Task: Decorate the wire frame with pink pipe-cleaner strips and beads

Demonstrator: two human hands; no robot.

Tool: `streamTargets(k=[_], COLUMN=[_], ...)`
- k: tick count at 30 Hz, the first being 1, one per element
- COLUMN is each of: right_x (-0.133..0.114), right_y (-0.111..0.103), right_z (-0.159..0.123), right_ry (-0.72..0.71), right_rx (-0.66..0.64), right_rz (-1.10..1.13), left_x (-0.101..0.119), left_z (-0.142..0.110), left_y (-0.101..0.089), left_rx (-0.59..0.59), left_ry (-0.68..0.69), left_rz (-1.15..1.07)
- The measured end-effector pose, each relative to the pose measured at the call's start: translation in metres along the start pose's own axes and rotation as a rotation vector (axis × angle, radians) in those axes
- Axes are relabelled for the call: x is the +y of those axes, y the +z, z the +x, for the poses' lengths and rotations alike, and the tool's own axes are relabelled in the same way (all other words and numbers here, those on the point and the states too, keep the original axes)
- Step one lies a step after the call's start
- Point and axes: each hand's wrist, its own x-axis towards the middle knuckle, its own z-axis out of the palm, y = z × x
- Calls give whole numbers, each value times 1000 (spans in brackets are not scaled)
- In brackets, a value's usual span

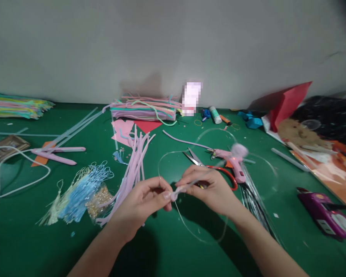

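Observation:
Over the middle of the table, my left hand [154, 198] and my right hand [203, 186] meet fingertip to fingertip. A small pale pink piece [173, 196] sits in the pinch of my left thumb and fingers; its kind is too small to tell. My right thumb and fingers pinch a clear cord [183, 221] right beside it, and the cord loops out around both hands. Scissors with red handles [233, 181] lie just beyond my right hand. Behind them a pink glue gun [238, 171] shows a small red light, with a fluffy pink ball [239, 151] at its top.
Lilac pipe cleaners [137, 161], blue tassels [83, 192] and a bag of gold beads [101, 202] lie left. Bundled pipe cleaners [144, 111] stand by the wall. A pink hair straightener [57, 154] is far left, a purple device [325, 213] far right.

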Motion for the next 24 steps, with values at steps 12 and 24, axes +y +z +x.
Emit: streamTargets(k=[12, 24], right_x=[-4, -5], right_y=[-6, -3], right_z=[2, 6], right_ry=[-370, -354], right_rx=[-104, -116], right_rz=[-160, -107], left_x=[-4, -11], left_z=[2, 4], left_y=[3, 8], left_rx=[-219, -156], left_ry=[-215, -269], left_rz=[-17, -32])
